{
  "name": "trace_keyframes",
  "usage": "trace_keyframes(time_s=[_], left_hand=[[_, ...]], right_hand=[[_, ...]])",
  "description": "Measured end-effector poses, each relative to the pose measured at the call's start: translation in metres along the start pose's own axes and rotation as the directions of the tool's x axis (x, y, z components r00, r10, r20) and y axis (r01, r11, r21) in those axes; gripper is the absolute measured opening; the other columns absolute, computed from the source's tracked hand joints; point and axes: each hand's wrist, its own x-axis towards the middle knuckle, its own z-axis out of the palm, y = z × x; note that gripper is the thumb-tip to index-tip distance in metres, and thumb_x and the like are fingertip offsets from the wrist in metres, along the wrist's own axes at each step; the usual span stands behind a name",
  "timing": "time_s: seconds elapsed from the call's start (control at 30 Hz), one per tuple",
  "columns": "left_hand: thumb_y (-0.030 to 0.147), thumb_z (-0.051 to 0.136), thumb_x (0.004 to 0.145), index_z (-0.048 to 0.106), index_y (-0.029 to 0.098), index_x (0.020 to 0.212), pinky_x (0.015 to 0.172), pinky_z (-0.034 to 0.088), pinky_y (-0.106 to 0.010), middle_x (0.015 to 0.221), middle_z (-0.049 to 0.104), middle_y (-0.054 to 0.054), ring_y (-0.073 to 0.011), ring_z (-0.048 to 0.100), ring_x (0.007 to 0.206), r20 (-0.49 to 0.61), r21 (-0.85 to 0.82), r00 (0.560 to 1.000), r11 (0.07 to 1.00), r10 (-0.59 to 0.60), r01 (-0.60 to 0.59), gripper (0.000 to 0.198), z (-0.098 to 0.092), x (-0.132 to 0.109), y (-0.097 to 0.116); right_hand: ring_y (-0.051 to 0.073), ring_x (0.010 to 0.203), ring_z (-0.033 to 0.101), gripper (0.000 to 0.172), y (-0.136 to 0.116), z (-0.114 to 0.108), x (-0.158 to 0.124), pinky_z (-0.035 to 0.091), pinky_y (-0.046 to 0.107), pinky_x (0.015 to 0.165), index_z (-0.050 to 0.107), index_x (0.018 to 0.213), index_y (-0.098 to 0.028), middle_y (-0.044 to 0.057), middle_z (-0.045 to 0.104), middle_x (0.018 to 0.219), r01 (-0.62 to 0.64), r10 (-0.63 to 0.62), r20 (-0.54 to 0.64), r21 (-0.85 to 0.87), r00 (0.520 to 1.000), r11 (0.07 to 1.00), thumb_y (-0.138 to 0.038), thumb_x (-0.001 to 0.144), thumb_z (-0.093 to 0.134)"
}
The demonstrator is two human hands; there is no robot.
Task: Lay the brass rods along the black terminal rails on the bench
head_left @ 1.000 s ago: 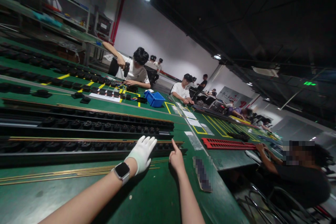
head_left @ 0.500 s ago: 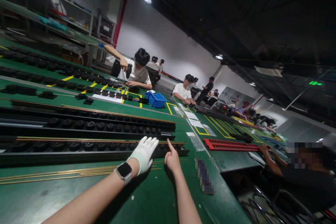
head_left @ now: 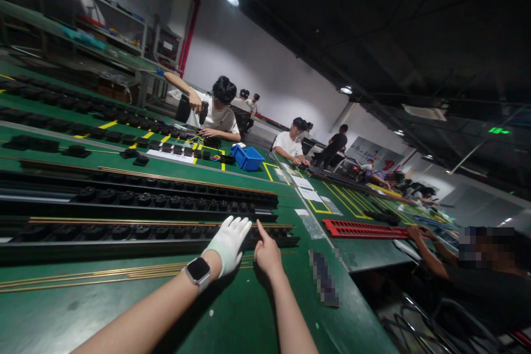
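Observation:
In a white glove, my left hand (head_left: 230, 240) lies with its fingers stretched out over the right part of the nearest black channel rail (head_left: 124, 250). Round black parts sit in a row inside this rail, and thin brass rods (head_left: 116, 222) run along it. Bare, my right hand (head_left: 269, 253) has its index finger extended and touching or just above the rods at the rail's right end. Its other fingers curl inward, and I see nothing in them. Whether the left fingertips press on the rods, I cannot tell. Loose brass rods (head_left: 91, 275) lie on the green table in front.
Behind stands a second black rail (head_left: 166, 199) with rods on it. A blue bin (head_left: 248, 159) sits farther back, near a person holding a power drill (head_left: 203, 113). At right, another person's hands are at a red slotted strip (head_left: 365, 229). Clear plastic bags (head_left: 312, 225) lie nearby.
My right hand has shifted slightly left along the rail, closer to my left hand. The left hand stays almost in place. A person in the background has leaned over.

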Motion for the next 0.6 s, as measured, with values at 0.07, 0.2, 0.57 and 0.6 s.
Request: trace_keyframes(time_s=[0.07, 0.2, 0.57, 0.6], left_hand=[[0.041, 0.059, 0.084, 0.028, 0.015, 0.164, 0.129, 0.007, -0.058, 0.170, 0.031, -0.018, -0.0391, 0.030, 0.155, 0.001, 0.002, 1.000, 1.000, 0.001, -0.001, 0.090, 0.000, 0.000, 0.000], [0.040, 0.058, 0.083, 0.027, 0.014, 0.164, 0.129, 0.007, -0.058, 0.170, 0.030, -0.019, -0.0389, 0.029, 0.155, 0.007, -0.010, 1.000, 1.000, -0.005, 0.005, 0.090, -0.001, 0.000, 0.000], [0.039, 0.059, 0.084, 0.029, 0.013, 0.163, 0.129, 0.008, -0.057, 0.169, 0.032, -0.021, -0.0385, 0.030, 0.155, -0.015, -0.011, 1.000, 1.000, -0.008, 0.008, 0.088, 0.002, 0.000, 0.000], [0.038, 0.059, 0.084, 0.029, 0.013, 0.163, 0.129, 0.008, -0.057, 0.169, 0.033, -0.020, -0.0385, 0.031, 0.154, -0.014, -0.012, 1.000, 1.000, -0.010, 0.010, 0.088, 0.002, 0.000, 0.000]], right_hand=[[0.019, 0.068, 0.064, 0.074, -0.003, 0.000, -0.001, 0.044, 0.027, 0.069, 0.043, 0.159, -0.039, 0.001, 0.072, 0.079, 0.005, -0.004, 0.003, -0.042, 1.000, 0.999, -0.021, 0.088, 0.049], [0.020, 0.069, 0.064, 0.073, -0.007, 0.003, -0.003, 0.042, 0.027, 0.068, 0.042, 0.159, -0.040, 0.002, 0.072, 0.078, 0.056, -0.054, 0.028, -0.061, 0.998, 0.997, -0.019, 0.089, 0.046], [0.023, 0.078, 0.070, 0.075, -0.012, 0.006, -0.008, 0.044, 0.030, 0.071, 0.035, 0.162, -0.043, 0.003, 0.075, 0.085, 0.102, -0.096, 0.053, -0.136, 0.994, 0.985, -0.018, 0.091, 0.044], [0.024, 0.079, 0.070, 0.075, -0.012, 0.006, -0.009, 0.044, 0.030, 0.072, 0.036, 0.161, -0.042, 0.003, 0.075, 0.086, 0.104, -0.097, 0.057, -0.141, 0.994, 0.984, -0.018, 0.091, 0.044]])
